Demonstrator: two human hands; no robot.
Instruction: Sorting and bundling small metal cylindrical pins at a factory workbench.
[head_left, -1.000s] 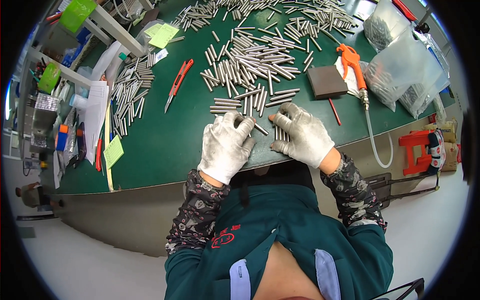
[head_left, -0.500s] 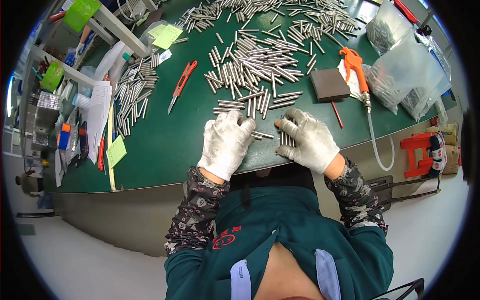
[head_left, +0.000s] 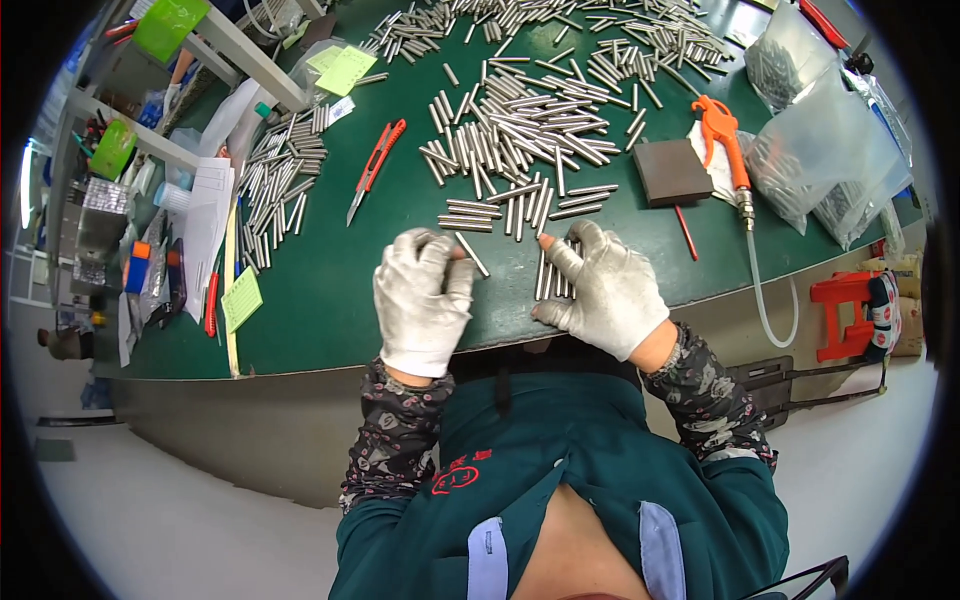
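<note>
My right hand (head_left: pixel 605 288), in a white glove with bare fingertips, bends round a row of short steel pins (head_left: pixel 547 280) near the table's front edge. Thumb and fingers press at the row's two ends, and the palm side hides part of it. To its left, my left hand (head_left: pixel 422 305) is curled, in the same kind of glove. A single steel pin (head_left: pixel 474 256) slants at its thumb tip; the other fingertips are partly hidden. Just beyond the hands, several pins (head_left: pixel 470 215) lie side by side, and a large loose heap of pins (head_left: pixel 530 115) spreads behind them.
A red utility knife (head_left: pixel 375 170) with its blade out lies left of the heap, near another pile of pins (head_left: pixel 275 185). On the right are a dark block (head_left: pixel 672 170), a red stick (head_left: pixel 686 233), an orange air gun (head_left: pixel 722 140) with its hose, and bags of pins (head_left: pixel 800 150).
My left hand has moved left, away from the right hand, with one pin now at its thumb. My right hand has shifted slightly left, and more pins show in its row.
</note>
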